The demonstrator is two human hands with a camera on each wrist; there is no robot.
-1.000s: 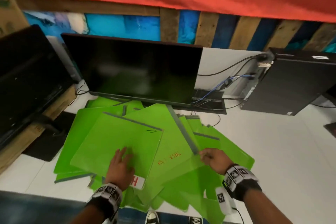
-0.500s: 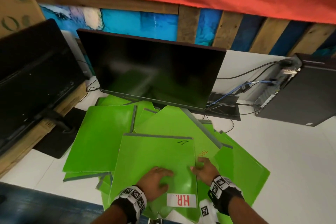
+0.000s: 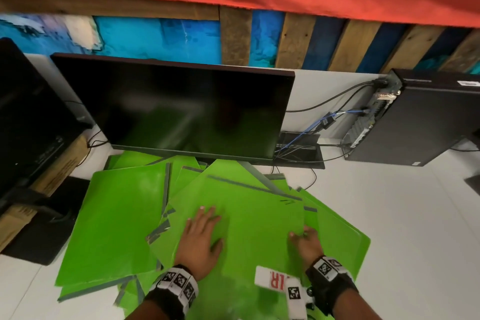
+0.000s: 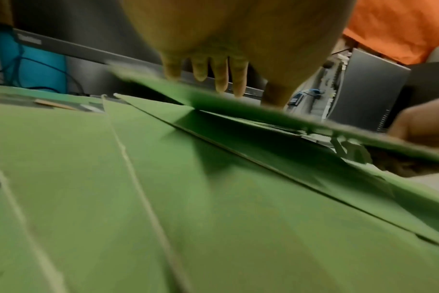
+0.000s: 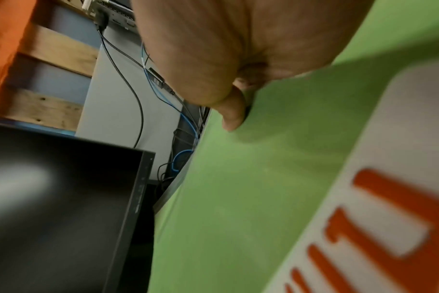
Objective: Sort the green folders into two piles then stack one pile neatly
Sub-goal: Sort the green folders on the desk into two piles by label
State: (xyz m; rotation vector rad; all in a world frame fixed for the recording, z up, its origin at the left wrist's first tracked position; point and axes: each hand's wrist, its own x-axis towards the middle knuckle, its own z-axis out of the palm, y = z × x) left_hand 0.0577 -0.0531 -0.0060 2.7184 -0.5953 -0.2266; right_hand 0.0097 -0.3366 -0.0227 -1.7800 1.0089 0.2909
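Note:
Several green folders lie fanned out on the white desk in front of a monitor. The top folder carries a white label with red "HR" letters. My left hand lies flat on it with straight fingers. My right hand pinches its right edge, thumb on top and the other fingers hidden underneath. In the left wrist view this folder is lifted at a slant above the rest. The label fills the lower right of the right wrist view.
A dark monitor stands right behind the folders, some tucked under its lower edge. A second screen sits on a cardboard box at left, with a black mat beside it. A computer case and cables are at back right.
The HR folder has slid from the left side of the heap to the right. My left hand went with it; my right hand left the pile and took the folder's right edge.

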